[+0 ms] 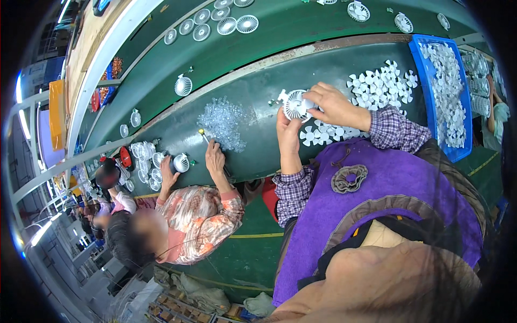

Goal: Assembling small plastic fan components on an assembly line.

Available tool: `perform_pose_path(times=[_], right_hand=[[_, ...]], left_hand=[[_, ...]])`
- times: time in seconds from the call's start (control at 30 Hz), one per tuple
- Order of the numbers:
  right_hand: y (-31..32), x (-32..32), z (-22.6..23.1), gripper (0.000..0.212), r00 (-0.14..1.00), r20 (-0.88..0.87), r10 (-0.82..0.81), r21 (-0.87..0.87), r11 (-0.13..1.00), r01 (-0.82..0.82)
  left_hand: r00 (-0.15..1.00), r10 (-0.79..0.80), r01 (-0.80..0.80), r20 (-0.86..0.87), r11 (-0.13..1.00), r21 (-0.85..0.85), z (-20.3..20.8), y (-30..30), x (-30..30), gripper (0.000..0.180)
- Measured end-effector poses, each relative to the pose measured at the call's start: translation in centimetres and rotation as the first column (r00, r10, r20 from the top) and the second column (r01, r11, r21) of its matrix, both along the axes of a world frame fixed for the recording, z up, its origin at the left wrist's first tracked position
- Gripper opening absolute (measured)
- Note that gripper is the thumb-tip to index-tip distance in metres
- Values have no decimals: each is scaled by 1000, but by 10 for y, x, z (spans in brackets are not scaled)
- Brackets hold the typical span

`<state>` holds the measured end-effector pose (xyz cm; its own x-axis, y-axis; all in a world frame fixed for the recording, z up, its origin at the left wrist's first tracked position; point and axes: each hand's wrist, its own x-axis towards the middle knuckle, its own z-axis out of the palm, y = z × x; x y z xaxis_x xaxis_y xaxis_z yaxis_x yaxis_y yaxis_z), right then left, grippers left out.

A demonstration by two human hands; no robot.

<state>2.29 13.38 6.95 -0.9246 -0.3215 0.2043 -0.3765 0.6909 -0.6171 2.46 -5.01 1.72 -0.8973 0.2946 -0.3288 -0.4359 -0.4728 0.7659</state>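
Above the bench edge, my left hand (288, 134) is closed around the lower rim of a round white fan housing (294, 104) with slatted ribs. My right hand (339, 109) reaches in from the right, its thumb and fingers pinched at the housing's face on a white fan blade (309, 102), mostly hidden by the fingers. Beside and beyond my right hand spreads a pile of loose white fan blades (379, 86). More white blades (326, 133) lie below my right wrist, close to my purple apron (377, 172).
A blue tray (416, 59) full of white blades stands at the right. Small clear parts (223, 121) are heaped left of my hands. A co-worker's hand (215, 159) holds a screwdriver (203, 133) near more housings (145, 156). Beyond the bench, a green conveyor belt (301, 32) carries white grilles (226, 26).
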Motion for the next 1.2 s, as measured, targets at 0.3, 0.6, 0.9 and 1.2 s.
perform_pose_path(times=[0.3, 0.6, 0.9, 1.2], right_hand=[[6, 6, -20, 38, 999, -44, 7, -9, 1000, -7], [44, -14, -39, 47, 966, 244, 81, -288, 958, -8], [56, -66, -31, 33, 795, 579, 183, -354, 934, 43], [51, -98, -21, 30, 615, 627, 478, -368, 878, -307]], left_hand=[[993, -16, -33, -120, 916, -399, -10, 35, 1, 32], [971, -163, 69, -173, 890, -451, -14, 32, -8, 33], [985, -171, 172, 17, 980, -102, -5, 35, -45, 39], [828, -372, -38, 419, 709, 704, -48, 37, -20, 74]])
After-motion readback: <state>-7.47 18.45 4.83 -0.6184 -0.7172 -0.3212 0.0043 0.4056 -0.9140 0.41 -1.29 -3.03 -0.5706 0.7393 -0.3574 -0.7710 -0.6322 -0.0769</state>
